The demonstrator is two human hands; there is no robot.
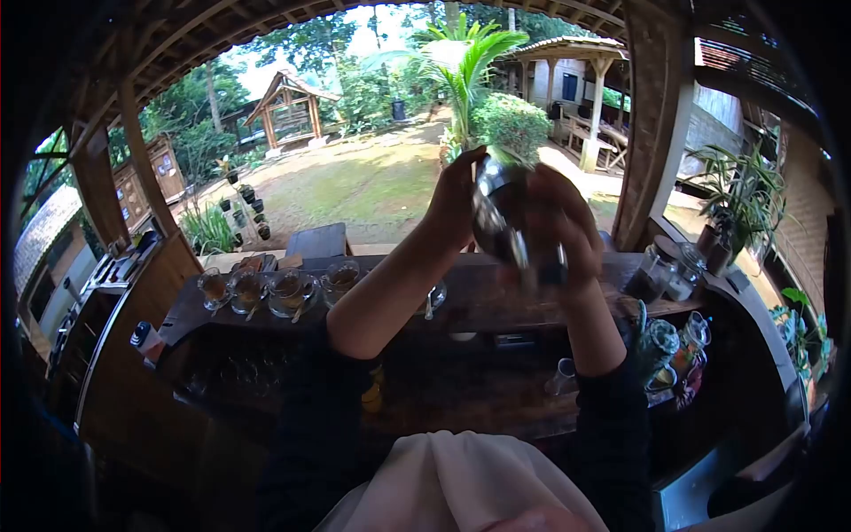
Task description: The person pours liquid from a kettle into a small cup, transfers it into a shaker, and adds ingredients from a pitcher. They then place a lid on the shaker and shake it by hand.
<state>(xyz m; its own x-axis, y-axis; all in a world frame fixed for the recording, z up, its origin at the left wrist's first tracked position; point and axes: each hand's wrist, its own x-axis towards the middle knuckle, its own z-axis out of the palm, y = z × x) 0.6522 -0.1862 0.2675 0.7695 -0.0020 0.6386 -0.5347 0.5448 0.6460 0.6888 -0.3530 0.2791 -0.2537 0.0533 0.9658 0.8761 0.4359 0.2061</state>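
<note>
Both my hands are raised above the counter around a shiny metal vessel (499, 206), held tilted and smeared by motion. My left hand (457, 197) is closed against its left side, and my right hand (572, 226) wraps its right side. The vessel's exact kind is hard to make out. Below and to the left, several glass cups (291, 285) of brownish drink stand on saucers with spoons. Another saucer with a spoon (430, 306) shows just right of my left forearm.
The dark wooden counter (496, 297) runs across in front of me. Lidded glass jars (681, 275) stand at its right end. Lower right are more glassware (660, 341) and a small clear glass (563, 379). A wooden post (651, 124) rises at right, near a potted plant (740, 195).
</note>
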